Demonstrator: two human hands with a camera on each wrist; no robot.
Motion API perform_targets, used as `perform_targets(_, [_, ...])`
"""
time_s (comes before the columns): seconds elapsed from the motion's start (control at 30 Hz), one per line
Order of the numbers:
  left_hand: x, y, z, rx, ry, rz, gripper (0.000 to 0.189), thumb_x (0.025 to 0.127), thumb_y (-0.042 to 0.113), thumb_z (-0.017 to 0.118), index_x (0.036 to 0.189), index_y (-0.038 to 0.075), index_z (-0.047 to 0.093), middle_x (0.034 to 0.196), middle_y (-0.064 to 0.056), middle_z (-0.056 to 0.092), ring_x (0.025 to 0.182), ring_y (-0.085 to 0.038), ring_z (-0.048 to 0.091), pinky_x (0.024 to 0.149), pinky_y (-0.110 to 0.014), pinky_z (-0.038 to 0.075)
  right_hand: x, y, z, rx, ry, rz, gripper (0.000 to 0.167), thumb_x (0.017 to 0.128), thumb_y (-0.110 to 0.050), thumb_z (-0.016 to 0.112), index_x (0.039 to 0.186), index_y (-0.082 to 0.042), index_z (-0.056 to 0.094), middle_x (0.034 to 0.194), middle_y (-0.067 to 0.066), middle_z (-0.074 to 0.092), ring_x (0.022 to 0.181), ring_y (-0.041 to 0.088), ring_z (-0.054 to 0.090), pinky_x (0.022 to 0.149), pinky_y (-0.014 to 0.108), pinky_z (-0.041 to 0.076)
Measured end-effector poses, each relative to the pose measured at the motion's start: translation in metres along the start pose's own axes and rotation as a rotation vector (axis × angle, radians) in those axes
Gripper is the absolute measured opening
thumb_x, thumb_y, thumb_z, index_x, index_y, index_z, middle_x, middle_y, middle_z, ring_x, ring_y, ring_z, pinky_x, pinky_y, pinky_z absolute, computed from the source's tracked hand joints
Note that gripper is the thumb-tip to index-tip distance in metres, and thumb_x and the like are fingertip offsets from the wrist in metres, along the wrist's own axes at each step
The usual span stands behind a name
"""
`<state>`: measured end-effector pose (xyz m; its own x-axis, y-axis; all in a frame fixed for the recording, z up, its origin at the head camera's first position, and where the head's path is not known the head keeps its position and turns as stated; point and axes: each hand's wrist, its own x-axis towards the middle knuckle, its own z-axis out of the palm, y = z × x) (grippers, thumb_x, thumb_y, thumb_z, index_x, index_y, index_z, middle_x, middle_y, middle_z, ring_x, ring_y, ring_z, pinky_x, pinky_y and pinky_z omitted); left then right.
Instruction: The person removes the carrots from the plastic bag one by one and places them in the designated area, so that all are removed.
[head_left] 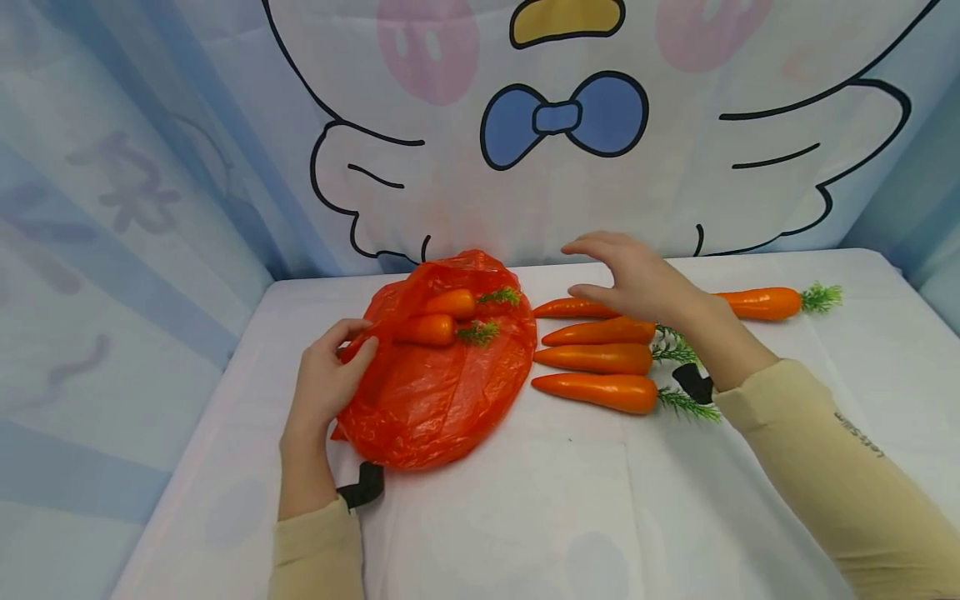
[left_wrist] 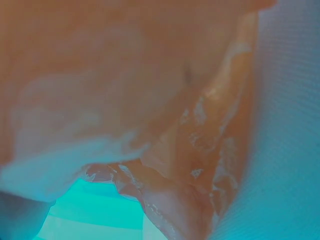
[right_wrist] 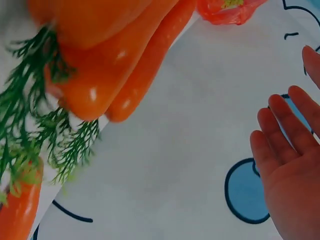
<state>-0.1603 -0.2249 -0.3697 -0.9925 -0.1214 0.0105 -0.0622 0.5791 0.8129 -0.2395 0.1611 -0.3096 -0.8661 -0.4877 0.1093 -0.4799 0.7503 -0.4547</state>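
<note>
A red plastic bag (head_left: 442, 408) lies on the table, its mouth facing up. At its left edge my left hand (head_left: 326, 375) pinches the plastic between thumb and fingers. Two orange carrots with green tops, an upper carrot (head_left: 452, 302) and a lower carrot (head_left: 427, 331), lie in the bag's mouth. My right hand (head_left: 637, 275) hangs over the carrots to the right, holding nothing, its fingers spread in the right wrist view. Beneath it several carrots (head_left: 596, 358) lie in a row, tips toward the bag. Crinkled film (left_wrist: 200, 150) of the bag fills much of the left wrist view.
Another carrot (head_left: 765, 303) lies farther right, partly hidden behind the right forearm. A white cloth covers the table (head_left: 510, 533). Behind it hangs a curtain (head_left: 562, 200) with a cartoon figure and blue bow; a pale blue curtain (head_left: 112, 275) hangs at the left.
</note>
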Motion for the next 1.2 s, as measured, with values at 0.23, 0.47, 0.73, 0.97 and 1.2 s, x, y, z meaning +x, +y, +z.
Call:
perform_targets(0.23, [0.0,0.0,-0.001,-0.004,0.002,0.002,0.034,0.101,0.023,0.059,0.134,0.013,0.059,0.134,-0.013,0.058,0.121,-0.033,0.052,0.095,-0.049,0.053,0.024,-0.021,0.019,0.05,-0.016,-0.07,0.057,0.092,-0.024,0.075,0.143,-0.009,0.055,0.147,0.012,0.05,0.136,0.032,0.042,0.109,0.054,0.04])
perform_targets(0.47, [0.0,0.001,0.0,-0.022,-0.001,0.004,0.033,0.101,0.023,0.06,0.133,0.013,0.059,0.134,-0.012,0.057,0.122,-0.032,0.051,0.096,-0.048,0.052,0.039,-0.041,0.039,0.109,-0.035,-0.148,0.056,0.093,-0.025,0.074,0.142,-0.007,0.055,0.145,0.012,0.052,0.136,0.03,0.043,0.112,0.05,0.037])
perform_targets(0.73, [-0.001,0.001,0.0,-0.022,-0.006,-0.009,0.034,0.101,0.023,0.06,0.134,0.014,0.059,0.136,-0.011,0.057,0.124,-0.032,0.05,0.097,-0.049,0.052,0.06,-0.064,0.067,0.178,-0.094,-0.169,0.057,0.093,-0.023,0.074,0.144,-0.008,0.054,0.148,0.009,0.049,0.137,0.027,0.042,0.113,0.044,0.037])
perform_targets(0.97, [-0.001,0.002,0.0,-0.02,0.002,-0.002,0.032,0.101,0.023,0.06,0.132,0.013,0.06,0.134,-0.011,0.058,0.123,-0.031,0.051,0.097,-0.049,0.052,0.076,-0.079,0.096,0.217,-0.138,-0.173,0.056,0.093,-0.022,0.074,0.144,-0.007,0.053,0.146,0.007,0.051,0.135,0.024,0.043,0.111,0.043,0.039])
perform_targets(1.2, [-0.001,0.003,0.001,-0.028,-0.01,0.003,0.031,0.101,0.022,0.061,0.131,0.014,0.06,0.133,-0.01,0.058,0.122,-0.03,0.051,0.097,-0.048,0.052,0.086,-0.09,0.12,0.196,-0.183,-0.136,0.06,0.093,-0.025,0.074,0.146,-0.008,0.051,0.147,0.007,0.05,0.136,0.024,0.042,0.111,0.042,0.04])
